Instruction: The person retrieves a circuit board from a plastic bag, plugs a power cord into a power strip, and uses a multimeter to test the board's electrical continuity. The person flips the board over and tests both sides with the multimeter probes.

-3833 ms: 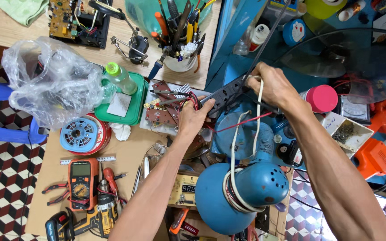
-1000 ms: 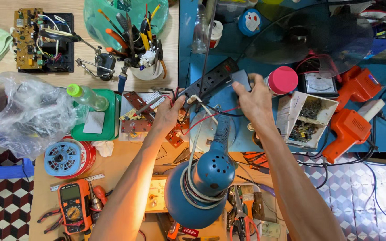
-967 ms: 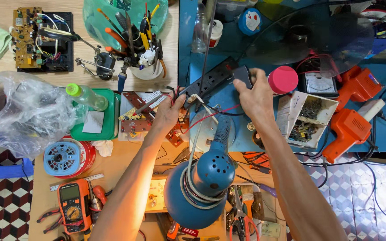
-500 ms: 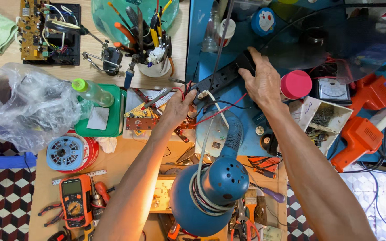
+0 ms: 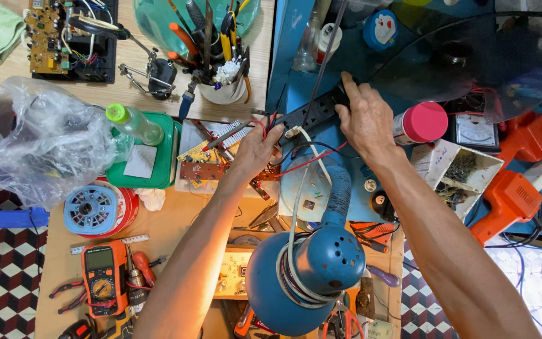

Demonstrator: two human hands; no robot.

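Strip (image 5: pixel 312 113), black, lies across the blue top's left edge; my right hand (image 5: pixel 366 120) presses its far end, fingers curled over it. Left hand (image 5: pixel 255 150) pinches wires (image 5: pixel 265 127) at its near end, by circuit boards (image 5: pixel 205 166).

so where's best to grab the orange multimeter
Grip the multimeter across its long sides, coming from above. It lies flat, face up, and its narrow body leaves both long edges exposed, though red pliers crowd its left side.
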